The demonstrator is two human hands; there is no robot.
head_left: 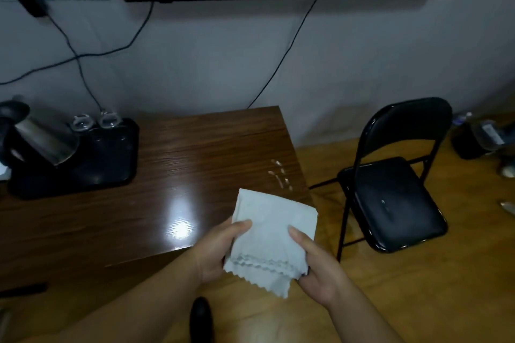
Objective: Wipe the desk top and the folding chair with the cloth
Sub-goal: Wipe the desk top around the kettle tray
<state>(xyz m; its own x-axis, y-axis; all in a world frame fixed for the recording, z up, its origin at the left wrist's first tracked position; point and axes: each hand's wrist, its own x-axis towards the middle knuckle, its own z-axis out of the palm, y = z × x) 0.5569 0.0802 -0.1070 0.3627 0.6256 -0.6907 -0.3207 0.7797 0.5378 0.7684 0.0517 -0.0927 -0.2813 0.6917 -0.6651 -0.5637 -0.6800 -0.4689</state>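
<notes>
The pale grey, folded microfibre cloth with the zigzag-cut edge (271, 237) is held in the air over the near right corner of the dark brown wood-grain bench (195, 164), not yet pressed to it. The left hand (220, 252) grips the cloth's left side with the thumb curled on top; the right hand (315, 264) grips the right side in the same way, fingers underneath.

The main risk sits at the far left of the bench: a black plastic tray (111, 172) carries a steel electric kettle with a black lid (36, 136) and two clear drinking glasses (94, 121), with thin black cables hanging down the wall just behind them. A broad sweep to the left could nudge the tray, tip a glass or catch a cable. The bench is glossy and mirrors the ceiling light, so a loosely folded cloth may skate and leave streaks. Near the right edge lie a few small pale marks (281, 174), perhaps droplets or crumbs; the dim picture does not settle which. If wet, they would smear; if dry, they could be pushed off onto the yellow wooden floor.

The black folding chair with a thin tubular metal frame and shiny padded seat (390, 198) stands just beside the bench, to the right. It looks light, so hard rubbing on the backrest might shift or fold it. Its rounded cushion edges and frame joints will want the cloth wrapped round a finger.
</notes>
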